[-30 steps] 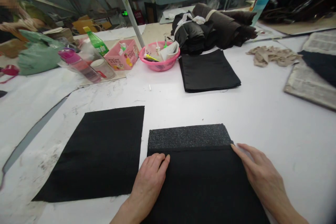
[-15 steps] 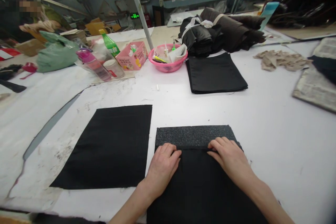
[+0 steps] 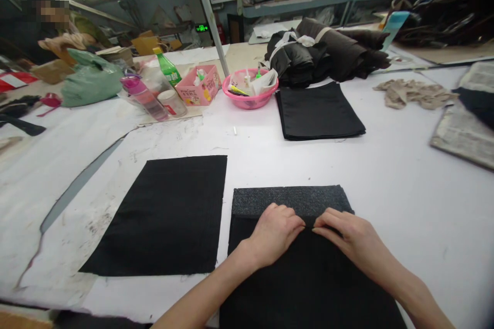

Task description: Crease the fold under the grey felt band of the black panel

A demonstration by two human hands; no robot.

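From the middle of the head view, the bare left hand (image 3: pixel 276 234) and bare right hand (image 3: pixel 347 234) pinch the upper edge of a black rectangular cloth (image 3: pixel 309 282) toward five o'clock, with a speckled dark-grey strip (image 3: pixel 287 199) just beyond it; a flat black four-sided sheet (image 3: pixel 170 216) lies at eight, a round pink plastic basket (image 3: pixel 250 103) at twelve, a square black fabric stack (image 3: pixel 320 113) at two

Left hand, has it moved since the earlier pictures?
Yes. Against the speckled grey strip, the left hand has moved right, from near the strip's left end to around its middle, close to the right hand.
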